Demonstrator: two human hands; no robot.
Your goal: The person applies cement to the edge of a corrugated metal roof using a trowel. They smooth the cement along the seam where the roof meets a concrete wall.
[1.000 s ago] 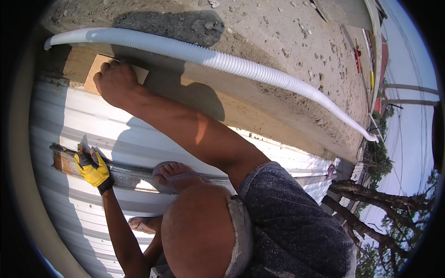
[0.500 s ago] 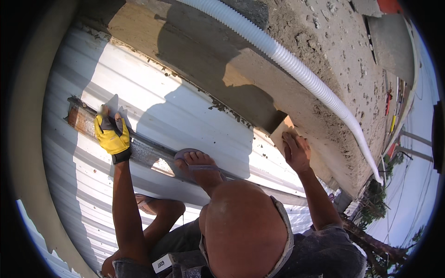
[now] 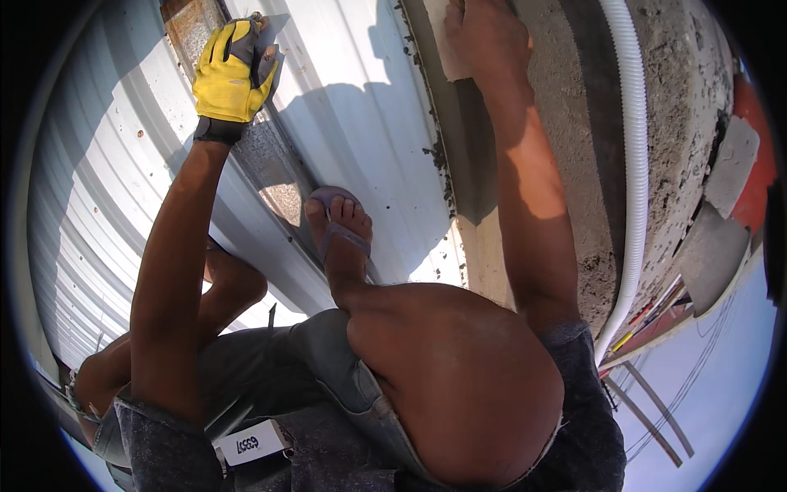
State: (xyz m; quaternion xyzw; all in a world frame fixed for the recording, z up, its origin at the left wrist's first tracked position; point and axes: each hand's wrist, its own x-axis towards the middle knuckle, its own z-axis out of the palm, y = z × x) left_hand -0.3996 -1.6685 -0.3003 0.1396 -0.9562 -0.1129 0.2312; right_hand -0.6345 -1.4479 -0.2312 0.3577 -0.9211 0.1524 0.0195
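Head view, gloved left hand: in a yellow-and-grey glove [image 3: 225, 78], it rests over the rusty metal strip [image 3: 269, 154], thumb spread apart from the fingers.
Bare right hand [image 3: 492, 39]: on the pale flat board, at the upper edge; its fingers are partly cut off, so from here I cannot tell how they grip.
Pale flat board [image 3: 440, 41]: against the grey-brown masonry [image 3: 479, 262], beside the edge of the white corrugated sheet [image 3: 324, 41].
Sandalled foot [image 3: 340, 220]: on the corrugated sheet, near the strip.
White ribbed hose [image 3: 635, 123]: curving along, right of the right forearm.
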